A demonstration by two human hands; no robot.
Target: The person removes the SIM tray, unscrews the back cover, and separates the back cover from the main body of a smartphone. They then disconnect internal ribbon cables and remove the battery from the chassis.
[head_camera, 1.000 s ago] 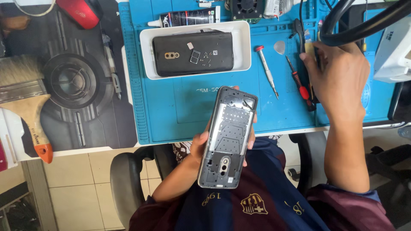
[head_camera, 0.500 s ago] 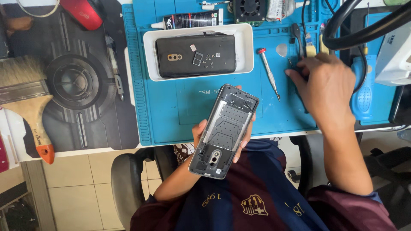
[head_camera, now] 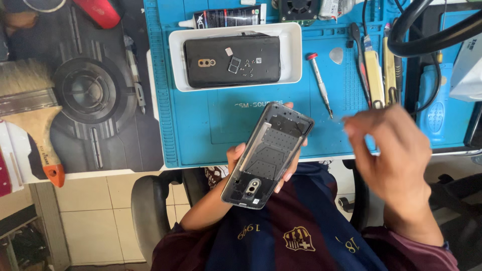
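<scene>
Right now your left hand (head_camera: 261, 165) grips an opened phone frame (head_camera: 268, 154) at the centre of the picture, fingers wrapped round both long edges, the bare inner side facing up and tilted towards the upper right. It hovers just off the near edge of the blue work mat (head_camera: 201, 125), above your lap.

Your right hand (head_camera: 396, 155) sits at the right of the frame, blurred, raised off the mat with the fingers loosely curled; you cannot tell whether anything small is pinched in them. It looks like the step between tools: the frame is presented and the free hand is somewhere between it and the tool row.

Nearest that hand, towards the upper right, lie a red-capped screwdriver (head_camera: 319, 83), a grey pick (head_camera: 337, 54) and tweezers (head_camera: 359, 60). Any work on the frame calls for a steady left grip and a fine fingertip approach.

At top centre, a white tray (head_camera: 296, 55) holds the dark back cover (head_camera: 232, 60). A paintbrush (head_camera: 30, 120) lies at the far left.
</scene>
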